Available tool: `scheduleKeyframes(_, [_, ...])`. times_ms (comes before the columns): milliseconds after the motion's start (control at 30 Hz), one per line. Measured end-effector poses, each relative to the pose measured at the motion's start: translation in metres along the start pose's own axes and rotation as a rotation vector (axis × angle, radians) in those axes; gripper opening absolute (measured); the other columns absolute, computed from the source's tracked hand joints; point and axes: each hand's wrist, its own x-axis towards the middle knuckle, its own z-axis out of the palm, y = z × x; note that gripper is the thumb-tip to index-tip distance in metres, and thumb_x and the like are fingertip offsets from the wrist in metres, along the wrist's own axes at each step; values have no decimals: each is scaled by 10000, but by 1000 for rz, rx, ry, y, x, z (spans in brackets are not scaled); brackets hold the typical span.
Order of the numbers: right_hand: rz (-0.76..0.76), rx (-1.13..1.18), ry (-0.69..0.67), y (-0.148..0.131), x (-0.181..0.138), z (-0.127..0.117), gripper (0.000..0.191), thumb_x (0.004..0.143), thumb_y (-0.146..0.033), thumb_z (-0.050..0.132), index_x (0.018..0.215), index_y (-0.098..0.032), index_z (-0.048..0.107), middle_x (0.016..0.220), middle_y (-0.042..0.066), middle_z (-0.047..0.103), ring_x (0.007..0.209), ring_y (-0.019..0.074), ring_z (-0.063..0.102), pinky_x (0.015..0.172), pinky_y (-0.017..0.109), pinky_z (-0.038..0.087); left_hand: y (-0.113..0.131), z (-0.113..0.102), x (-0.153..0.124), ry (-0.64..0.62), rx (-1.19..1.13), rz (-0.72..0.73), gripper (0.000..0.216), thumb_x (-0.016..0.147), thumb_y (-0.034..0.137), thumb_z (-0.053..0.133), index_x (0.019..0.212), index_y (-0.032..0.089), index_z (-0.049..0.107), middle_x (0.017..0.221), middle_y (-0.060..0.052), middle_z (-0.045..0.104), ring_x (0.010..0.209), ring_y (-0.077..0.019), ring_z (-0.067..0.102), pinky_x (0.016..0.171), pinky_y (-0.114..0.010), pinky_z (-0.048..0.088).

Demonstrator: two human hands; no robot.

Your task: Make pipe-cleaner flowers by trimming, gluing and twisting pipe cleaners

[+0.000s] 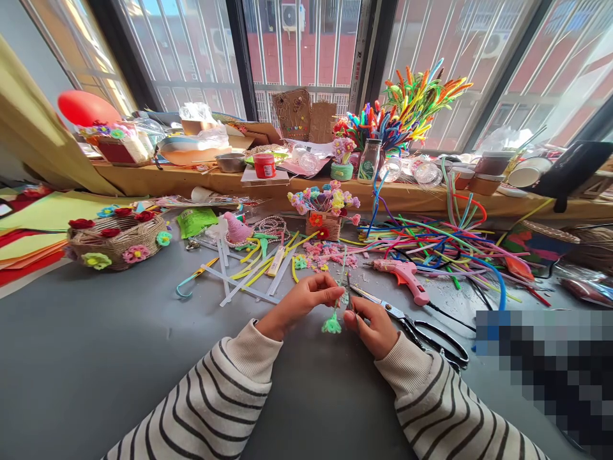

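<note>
Over the table (71,358), the left hand (306,298) pinches a green fuzzy flower (331,324) hanging head-down while the right hand (372,327) grips a slim dark tool (348,292) beside it — likely trimming, the next snip needing a steady hold.

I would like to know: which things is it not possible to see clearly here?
All in the head view:
- Thin dark tool: the gripped part is covered by the right hand.
- Green stem: the pinched part is covered by the left hand.
- Glue gun's cord: its far end is lost at the pixelated patch.
- Red jar: label print too small to read.
- Striped sleeves: cut off by the bottom edge.
</note>
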Motion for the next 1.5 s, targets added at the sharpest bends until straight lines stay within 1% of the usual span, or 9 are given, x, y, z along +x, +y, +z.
scheduleKeyframes(167, [-37, 20, -51, 1, 1, 1, 476, 737, -559, 230, 604, -155, 445, 585, 17, 456, 570, 126, 419, 540, 245, 341, 5, 2, -2, -30, -2, -32, 169, 627, 263, 559, 585, 129, 465, 548, 47, 459, 551, -57, 422, 574, -197, 326])
scheduleKeyframes(333, [-78, 1, -46, 2, 1, 1, 455, 749, -529, 250, 591, -153, 452, 613, 23, 443, 580, 124, 419, 542, 245, 337, 5, 4, -3, -73, 12, -41, 160, 628, 244, 559, 569, 124, 471, 538, 46, 476, 545, -58, 441, 560, -192, 325])
scheduleKeyframes(467, [-75, 8, -10, 4, 1, 1, 388, 745, -478, 333, 523, -166, 394, 557, 8, 426, 540, 112, 406, 514, 229, 326, 3, 3, -2, -64, 17, -34, 159, 626, 239, 563, 567, 122, 473, 543, 49, 467, 546, -53, 431, 557, -188, 324])
scheduleKeyframes(633, [-35, -7, 60, 6, 1, 4, 390, 730, -448, 391, 463, -181, 293, 470, -18, 384, 473, 97, 364, 477, 221, 308, 2, 3, -1, -28, -5, -35, 160, 619, 250, 571, 587, 126, 476, 551, 53, 456, 557, -53, 427, 571, -189, 327])
scheduleKeyframes(800, [-37, 30, 12, 5, 2, 2, 410, 747, -492, 312, 490, -174, 342, 508, 0, 416, 500, 105, 385, 497, 230, 326, 2, 3, -1, -16, -7, -12, 152, 623, 241, 569, 587, 123, 480, 550, 51, 460, 554, -49, 426, 569, -184, 330])
scheduleKeyframes(900, [-64, 61, -39, 4, 1, 0, 463, 747, -543, 232, 563, -161, 419, 597, 27, 457, 575, 126, 423, 542, 246, 350, 3, 3, -2, -29, -14, -7, 141, 635, 238, 559, 596, 126, 483, 559, 43, 487, 561, -55, 448, 572, -188, 337])
scheduleKeyframes(1033, [-57, 84, -58, 3, 2, 0, 504, 731, -580, 208, 635, -153, 458, 649, 39, 473, 621, 142, 438, 585, 267, 363, 5, 3, -3, -54, -18, -3, 128, 653, 236, 540, 604, 130, 487, 559, 36, 512, 555, -62, 464, 568, -196, 344])
scheduleKeyframes(1267, [-68, 95, -60, 7, 2, 1, 506, 739, -573, 204, 627, -155, 466, 641, 33, 469, 610, 138, 436, 591, 271, 362, 5, 2, 0, 69, -3, 37, 146, 633, 232, 559, 572, 126, 480, 545, 48, 477, 553, -50, 437, 579, -186, 340])
scheduleKeyframes(1500, [-91, 56, -44, 2, 2, 0, 482, 756, -535, 225, 592, -153, 469, 610, 25, 457, 579, 123, 431, 551, 249, 356, 4, 4, -2, -39, 23, -18, 152, 629, 255, 558, 590, 130, 480, 538, 45, 488, 536, -56, 443, 547, -192, 326])
